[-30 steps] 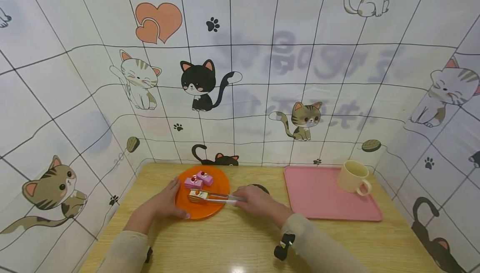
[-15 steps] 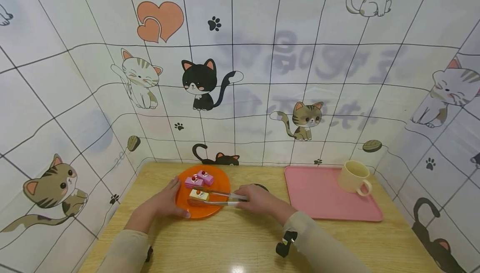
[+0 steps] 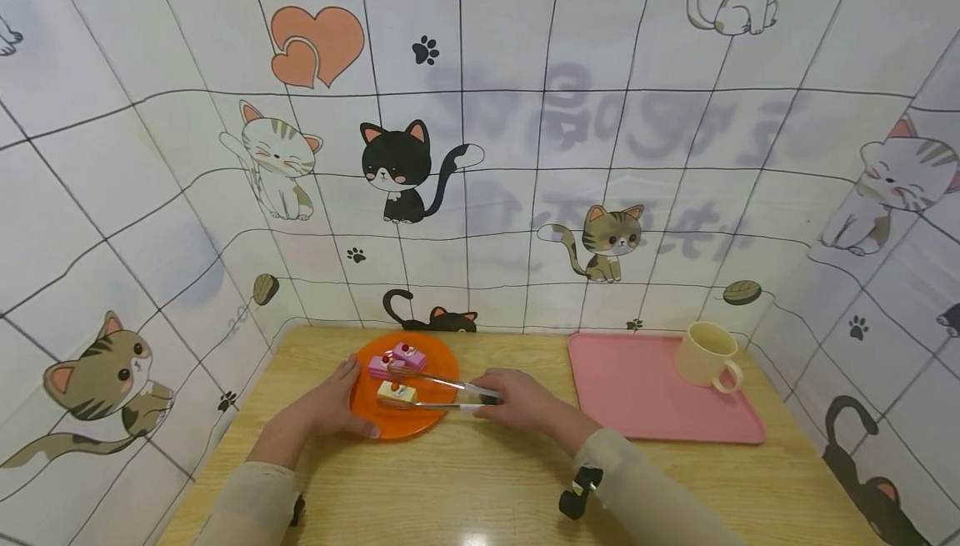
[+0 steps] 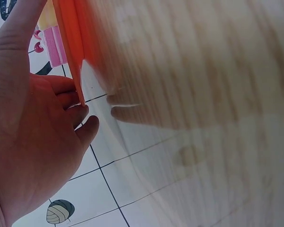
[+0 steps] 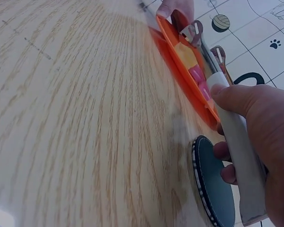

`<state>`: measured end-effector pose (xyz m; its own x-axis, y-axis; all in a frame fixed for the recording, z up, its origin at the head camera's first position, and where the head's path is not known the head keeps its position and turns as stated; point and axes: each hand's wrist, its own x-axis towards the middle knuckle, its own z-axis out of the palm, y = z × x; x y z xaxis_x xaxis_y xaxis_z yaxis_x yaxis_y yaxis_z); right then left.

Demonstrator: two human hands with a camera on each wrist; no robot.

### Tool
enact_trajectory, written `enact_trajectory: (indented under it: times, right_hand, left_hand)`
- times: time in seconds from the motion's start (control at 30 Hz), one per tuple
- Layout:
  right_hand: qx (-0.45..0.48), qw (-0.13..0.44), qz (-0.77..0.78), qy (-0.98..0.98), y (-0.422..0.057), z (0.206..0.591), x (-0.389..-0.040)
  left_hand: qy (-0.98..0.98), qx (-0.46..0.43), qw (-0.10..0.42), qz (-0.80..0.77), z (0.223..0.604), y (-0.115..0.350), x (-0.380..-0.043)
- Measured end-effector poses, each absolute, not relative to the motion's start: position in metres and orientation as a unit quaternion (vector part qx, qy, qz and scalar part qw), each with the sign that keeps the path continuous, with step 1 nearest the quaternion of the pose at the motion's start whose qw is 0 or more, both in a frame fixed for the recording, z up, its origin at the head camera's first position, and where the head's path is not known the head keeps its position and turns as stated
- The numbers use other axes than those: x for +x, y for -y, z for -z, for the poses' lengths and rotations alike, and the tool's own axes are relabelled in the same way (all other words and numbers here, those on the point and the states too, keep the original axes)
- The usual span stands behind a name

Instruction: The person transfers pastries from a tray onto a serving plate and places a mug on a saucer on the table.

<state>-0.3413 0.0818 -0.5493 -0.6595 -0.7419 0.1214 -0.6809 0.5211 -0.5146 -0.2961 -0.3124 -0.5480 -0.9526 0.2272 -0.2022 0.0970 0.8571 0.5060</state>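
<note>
An orange plate (image 3: pixel 435 358) carries two pink toy cake slices (image 3: pixel 408 354) with cherries and one yellow cake slice (image 3: pixel 396 392). My left hand (image 3: pixel 326 403) holds the plate's left side, thumb at the front and fingers along the rim; the left wrist view shows the fingertips at the edge of the plate. My right hand (image 3: pixel 517 398) grips metal tongs (image 3: pixel 442 381) by their white handles. Their arms are spread apart over the plate. One tip lies by the near side of the yellow slice, while the other overlaps the pink slices.
Right of the hands lies a pink tray (image 3: pixel 630 388) with a cream mug (image 3: pixel 705 354) on its back right part. A dark round coaster-like disc (image 5: pixel 217 182) sits beneath the right hand. Cat-patterned sheets (image 3: pixel 495 196) wall in the wooden table (image 3: pixel 450 488).
The tongs were closed around the yellow slice a second ago and have spread apart, leaving it on the plate. My right hand has shifted slightly right; the left hand stays put.
</note>
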Motion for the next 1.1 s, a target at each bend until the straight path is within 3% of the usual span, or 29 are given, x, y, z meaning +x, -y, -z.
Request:
enact_trajectory:
  times: [0.4, 1.1]
  right_hand:
    - [-0.408, 0.028, 0.285, -0.867, -0.106, 0.553, -0.335]
    - [-0.379, -0.025, 0.32, -0.868, -0.188, 0.548, -0.304]
  left_hand:
    - [-0.957, 0.078, 0.128, -0.249, 0.548, 0.313, -0.296]
    - [-0.959, 0.07, 0.132, -0.242, 0.552, 0.312, -0.297]
